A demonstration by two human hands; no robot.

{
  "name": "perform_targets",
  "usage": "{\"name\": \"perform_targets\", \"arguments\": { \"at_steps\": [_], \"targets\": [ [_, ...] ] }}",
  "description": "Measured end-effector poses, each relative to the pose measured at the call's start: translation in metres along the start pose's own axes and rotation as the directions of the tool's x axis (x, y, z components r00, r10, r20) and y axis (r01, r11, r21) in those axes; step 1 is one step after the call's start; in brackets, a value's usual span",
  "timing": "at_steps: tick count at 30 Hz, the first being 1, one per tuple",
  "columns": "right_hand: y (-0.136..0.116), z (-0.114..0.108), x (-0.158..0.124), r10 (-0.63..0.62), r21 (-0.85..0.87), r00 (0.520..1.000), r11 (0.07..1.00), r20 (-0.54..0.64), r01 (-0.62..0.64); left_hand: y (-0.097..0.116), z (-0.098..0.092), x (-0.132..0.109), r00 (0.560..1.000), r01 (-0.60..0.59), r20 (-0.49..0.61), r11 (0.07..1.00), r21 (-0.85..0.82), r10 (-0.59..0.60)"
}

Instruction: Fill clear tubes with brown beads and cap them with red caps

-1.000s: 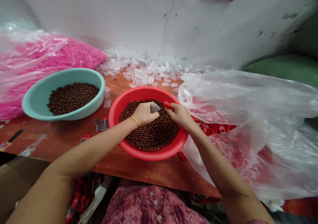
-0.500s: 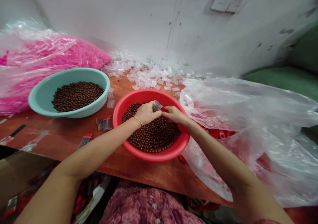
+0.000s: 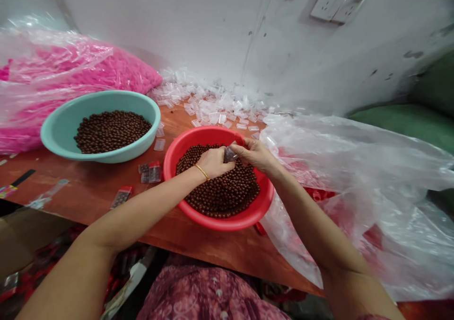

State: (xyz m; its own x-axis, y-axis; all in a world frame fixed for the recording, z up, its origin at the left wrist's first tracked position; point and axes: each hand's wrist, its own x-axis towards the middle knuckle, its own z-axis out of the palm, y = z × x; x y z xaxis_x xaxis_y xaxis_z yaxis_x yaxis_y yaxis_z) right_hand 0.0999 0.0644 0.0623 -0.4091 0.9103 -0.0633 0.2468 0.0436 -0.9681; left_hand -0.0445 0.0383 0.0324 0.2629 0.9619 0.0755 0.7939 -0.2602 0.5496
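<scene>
Over the red basin (image 3: 173,152) my left hand (image 3: 212,163) is closed around a small clear plastic box (image 3: 230,155) with dark brown balls inside. My right hand (image 3: 258,155) is pinched at the box's upper right end, thumb against the clear plastic. A red cap (image 3: 241,141) shows at its fingertips, partly hidden and blending with the basin wall. Below both hands, a heap of shiny brown balls (image 3: 223,197) fills much of the basin.
A turquoise basin (image 3: 53,137) of brown balls stands left, before a bag of pink pieces (image 3: 106,69). Clear empty cases (image 3: 216,104) lie along the wall. Filled red-capped boxes (image 3: 154,172) sit left of the red basin. A plastic bag with red caps (image 3: 319,194) spreads at right.
My right hand has moved up and right, its fingers now at the clear box's end. The box has tilted in my left hand. The view has shifted slightly.
</scene>
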Motion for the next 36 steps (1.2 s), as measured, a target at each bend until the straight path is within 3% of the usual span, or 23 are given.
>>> {"name": "perform_targets", "arguments": {
  "at_steps": [6, 11, 16, 19, 22, 27, 32, 36],
  "targets": [
    [0.009, -0.003, -0.005, 0.024, 0.229, 1.0, 0.973, 0.006, -0.025, 0.003, -0.001, 0.001, 1.0, -0.009, 0.03, 1.0, -0.001, 0.009],
    [0.01, 0.001, -0.007, -0.048, 0.136, 0.993, 0.989, -0.111, 0.063, 0.003, -0.001, 0.002, 0.998, -0.033, 0.046, 0.998, -0.051, 0.036],
    [0.013, 0.01, -0.004, -0.128, 0.095, 0.953, 0.983, -0.276, 0.159, 0.002, 0.007, 0.003, 0.995, -0.097, 0.02, 0.988, -0.119, 0.1],
    [0.016, 0.011, -0.004, -0.126, 0.09, 0.944, 0.983, -0.305, 0.16, 0.001, 0.009, 0.003, 0.992, -0.128, 0.001, 0.981, -0.148, 0.13],
    [0.019, 0.006, -0.007, -0.076, 0.077, 0.931, 0.991, -0.357, 0.11, 0.001, 0.008, 0.002, 0.994, -0.085, -0.076, 0.982, -0.168, 0.073],
    [0.021, -0.004, -0.017, 0.013, 0.202, 0.977, 0.979, -0.214, 0.031, 0.004, 0.004, 0.0, 0.995, -0.041, -0.098, 0.995, -0.095, 0.032],
    [0.023, 0.005, -0.025, -0.202, -0.045, 0.946, 0.979, -0.256, 0.197, 0.005, 0.002, -0.001, 0.997, -0.015, -0.08, 0.999, -0.037, 0.012],
    [0.022, 0.013, -0.029, -0.373, -0.232, 0.913, 0.915, -0.167, 0.331, 0.004, 0.003, 0.0, 0.998, -0.005, -0.064, 0.997, -0.073, 0.001]
  ]
}}
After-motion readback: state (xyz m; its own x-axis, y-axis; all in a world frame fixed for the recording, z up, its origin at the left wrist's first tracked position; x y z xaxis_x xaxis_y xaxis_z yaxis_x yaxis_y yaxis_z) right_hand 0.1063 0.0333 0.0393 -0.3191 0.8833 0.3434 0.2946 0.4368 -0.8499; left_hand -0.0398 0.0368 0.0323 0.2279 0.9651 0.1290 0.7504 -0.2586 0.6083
